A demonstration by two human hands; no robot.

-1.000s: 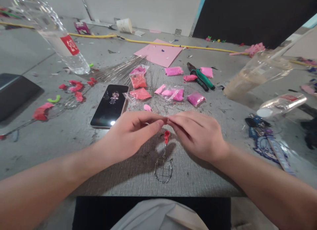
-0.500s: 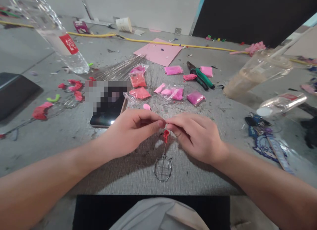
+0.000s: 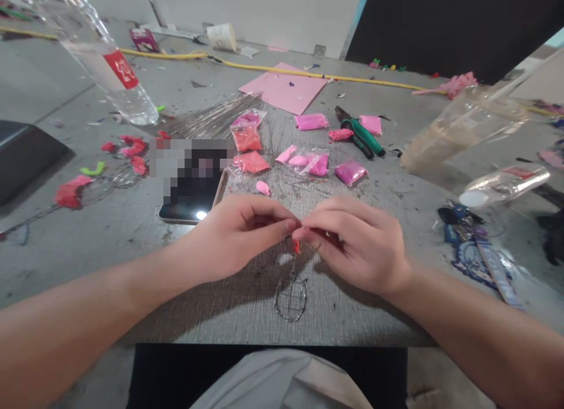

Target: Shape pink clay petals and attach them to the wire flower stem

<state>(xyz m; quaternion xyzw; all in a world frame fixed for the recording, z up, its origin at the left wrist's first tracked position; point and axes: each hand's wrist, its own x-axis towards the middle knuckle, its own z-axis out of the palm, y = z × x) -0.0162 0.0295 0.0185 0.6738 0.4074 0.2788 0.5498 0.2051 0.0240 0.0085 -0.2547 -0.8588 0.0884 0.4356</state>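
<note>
My left hand (image 3: 247, 230) and my right hand (image 3: 356, 238) meet fingertip to fingertip near the table's front. Both are pinched closed; whatever lies between the fingertips is too small to name. Just under them is a red clay piece (image 3: 295, 245) on a small wire frame, its round wire loop (image 3: 291, 298) pointing toward me. A pink clay lump (image 3: 263, 188) lies beyond my left hand. Farther back are an orange clay packet (image 3: 252, 161), a magenta clay packet (image 3: 351, 172) and several other packets.
A phone (image 3: 183, 212) lies beyond my left forearm. Green-handled pliers (image 3: 365, 140), a pink sheet (image 3: 286, 89) and thin wires (image 3: 202, 120) are farther back. A water bottle (image 3: 114, 80) stands left; a cup (image 3: 445, 130), a lying bottle (image 3: 504, 185) and keychains (image 3: 476, 250) are right.
My right hand's fingers have shifted slightly down, and its thumb now partly covers the red clay piece. My left hand has hardly moved. The view has shifted a little.
</note>
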